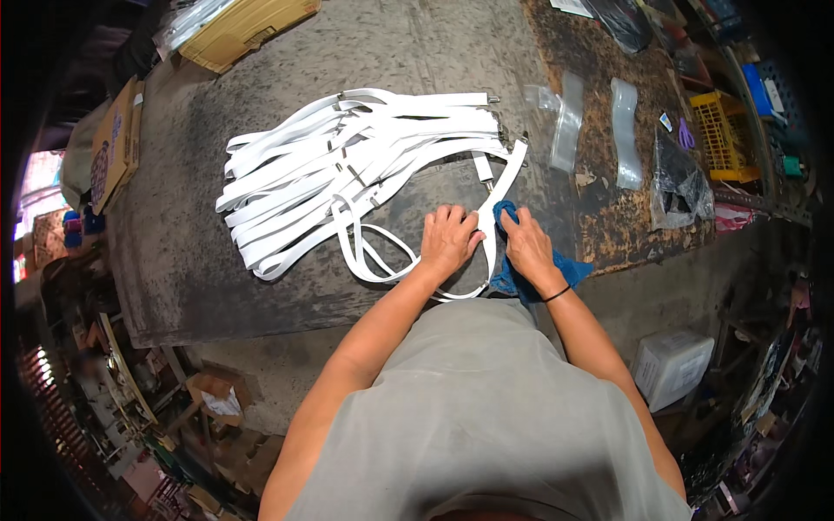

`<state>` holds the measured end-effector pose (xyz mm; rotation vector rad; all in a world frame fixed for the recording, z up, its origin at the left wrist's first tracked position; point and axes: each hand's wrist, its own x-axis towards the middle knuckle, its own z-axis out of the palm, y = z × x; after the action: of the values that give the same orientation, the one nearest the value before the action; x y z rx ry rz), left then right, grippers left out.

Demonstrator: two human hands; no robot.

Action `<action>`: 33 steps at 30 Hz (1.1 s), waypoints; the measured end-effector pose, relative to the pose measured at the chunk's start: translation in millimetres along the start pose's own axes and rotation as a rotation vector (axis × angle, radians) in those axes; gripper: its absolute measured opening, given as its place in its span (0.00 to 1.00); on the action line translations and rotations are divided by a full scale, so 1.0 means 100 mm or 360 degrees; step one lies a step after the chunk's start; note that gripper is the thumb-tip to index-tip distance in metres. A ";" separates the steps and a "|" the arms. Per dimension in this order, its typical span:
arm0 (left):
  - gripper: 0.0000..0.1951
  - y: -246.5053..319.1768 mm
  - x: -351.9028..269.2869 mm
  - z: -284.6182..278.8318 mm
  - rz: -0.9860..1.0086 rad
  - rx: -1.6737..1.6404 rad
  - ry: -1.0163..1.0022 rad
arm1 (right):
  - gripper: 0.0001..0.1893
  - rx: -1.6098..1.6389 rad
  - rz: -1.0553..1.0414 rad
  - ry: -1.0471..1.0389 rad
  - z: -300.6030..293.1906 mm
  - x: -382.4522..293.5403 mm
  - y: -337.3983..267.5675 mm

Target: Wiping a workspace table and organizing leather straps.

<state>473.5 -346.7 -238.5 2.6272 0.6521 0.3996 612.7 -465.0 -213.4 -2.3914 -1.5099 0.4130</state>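
Observation:
White elastic straps with metal clips (365,150), looking like suspenders, lie in a large looped bundle on the worktable. One white strap (502,185) runs from the bundle's right side towards my body, between my hands. My left hand (449,238) rests on the table at that strap's left edge, its fingertips touching it; whether they pinch it is hard to tell. In my right hand (526,241) is a blue cloth (505,211), bunched under the fingers against the strap's right side. The rest of the cloth spreads beneath my right wrist to the table's front edge.
On the right lie clear plastic strips (625,133), purple scissors (685,134) and a plastic bag (677,182). A yellow basket (723,137) stands beyond the table's right edge. A cardboard box (247,29) is at the back left, flattened cardboard (117,146) at the left edge.

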 end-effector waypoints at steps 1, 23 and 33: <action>0.18 0.01 0.01 0.00 0.0009 -0.0005 0.0009 | 0.18 -0.0002 0.0002 0.0001 -0.01 0.01 -0.01; 0.18 0.01 -0.01 -0.03 -0.0001 0.0033 -0.0007 | 0.16 0.0363 0.0249 -0.0171 0.04 -0.18 -0.08; 0.18 0.02 0.01 -0.01 0.0031 0.0006 0.0022 | 0.16 0.0060 0.0160 -0.0151 -0.04 -0.07 -0.09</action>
<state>475.0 -347.6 -236.5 2.6387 0.6330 0.4225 604.1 -468.1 -205.7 -2.4572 -1.4110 0.5793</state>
